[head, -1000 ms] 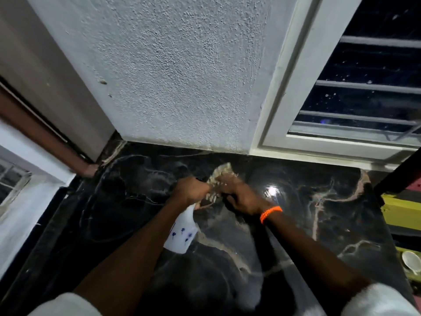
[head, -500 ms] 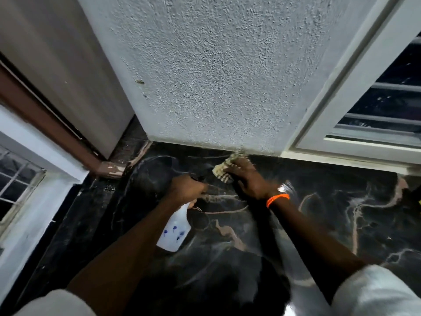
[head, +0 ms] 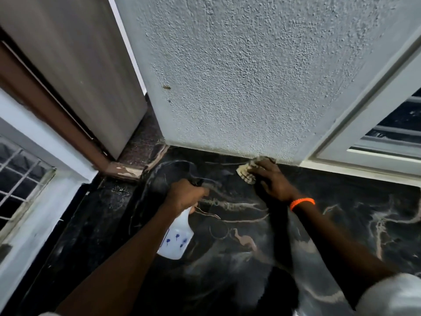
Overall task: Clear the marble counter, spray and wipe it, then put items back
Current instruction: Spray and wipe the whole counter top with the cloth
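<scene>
Two hands over marble desk. Nearer, left hand clamped on spray bottle, nozzle aimed away. Farther, right hand presses cloth flat at wall edge; unwiped marble runs right along it.

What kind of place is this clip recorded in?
Probably a home interior, at a counter corner: a black veined marble counter meets a textured white wall, with a barred window and a spray bottle in hand.
</scene>
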